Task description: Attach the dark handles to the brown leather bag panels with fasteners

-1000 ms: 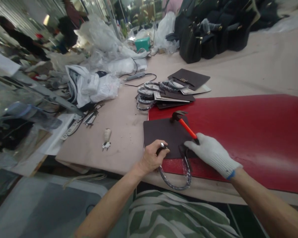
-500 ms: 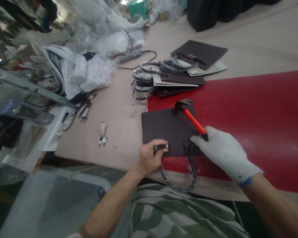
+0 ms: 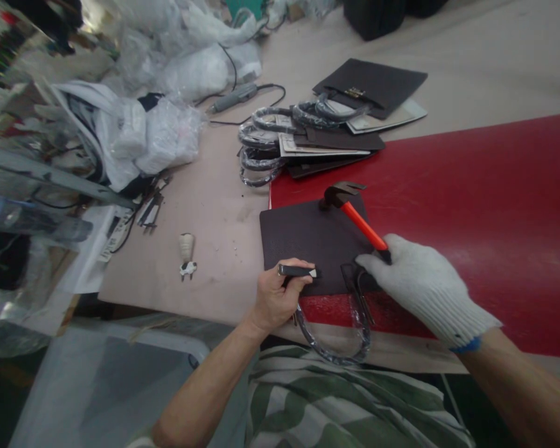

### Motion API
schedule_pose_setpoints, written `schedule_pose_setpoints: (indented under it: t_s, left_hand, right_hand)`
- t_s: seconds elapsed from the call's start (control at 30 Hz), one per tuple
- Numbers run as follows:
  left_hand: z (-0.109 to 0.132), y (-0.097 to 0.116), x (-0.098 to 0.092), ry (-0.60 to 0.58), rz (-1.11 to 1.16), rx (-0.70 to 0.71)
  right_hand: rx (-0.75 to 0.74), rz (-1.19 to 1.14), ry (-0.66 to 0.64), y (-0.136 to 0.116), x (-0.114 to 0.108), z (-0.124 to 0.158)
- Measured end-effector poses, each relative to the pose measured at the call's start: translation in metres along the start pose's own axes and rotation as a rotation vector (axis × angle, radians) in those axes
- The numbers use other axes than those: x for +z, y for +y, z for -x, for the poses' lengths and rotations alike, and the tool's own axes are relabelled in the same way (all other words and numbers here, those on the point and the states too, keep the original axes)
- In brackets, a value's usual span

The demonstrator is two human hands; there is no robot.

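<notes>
A dark brown leather panel (image 3: 303,239) lies on the red sheet near the table's front edge. My bare left hand (image 3: 280,292) pinches a small black punch-like tool (image 3: 296,271), its pale tip at the panel's lower part. In a white knit glove, my right hand (image 3: 420,280) is closed on the black-ended handle of a claw hammer (image 3: 361,225) with an orange shaft. The hammer's head is over the panel's upper right. A plastic-wrapped handle loop (image 3: 336,358) hangs from the panel's lower edge between my hands, partly behind my left hand.
Several dark panels (image 3: 378,81) with wrapped handles (image 3: 261,155) are piled behind. A grey pen-shaped corded tool (image 3: 236,98) lies further left. A small tape-wrapped tool (image 3: 186,255) rests left of my work. Plastic-wrapped bundles (image 3: 168,134) crowd the left; the red sheet (image 3: 471,186) extends right.
The black tool in my left hand has tipped flatter, its rear end shifting left and up. My right hand and the hammer hold nearly the same position. The whole view has shifted slightly.
</notes>
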State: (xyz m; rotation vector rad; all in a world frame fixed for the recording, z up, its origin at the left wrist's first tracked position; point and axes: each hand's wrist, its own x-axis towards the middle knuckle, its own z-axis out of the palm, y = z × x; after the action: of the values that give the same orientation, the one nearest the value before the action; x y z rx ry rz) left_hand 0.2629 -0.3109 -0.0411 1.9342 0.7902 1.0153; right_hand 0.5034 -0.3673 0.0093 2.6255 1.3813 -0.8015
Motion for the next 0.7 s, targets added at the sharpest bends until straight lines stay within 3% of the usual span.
schedule_pose_setpoints:
  t_s: [0.7]
  left_hand:
    - [-0.0085,0.0097,0.0088,-0.056,-0.145,0.063]
  right_hand:
    - [0.005,0.001,-0.025,-0.0022,-0.0046,0.0034]
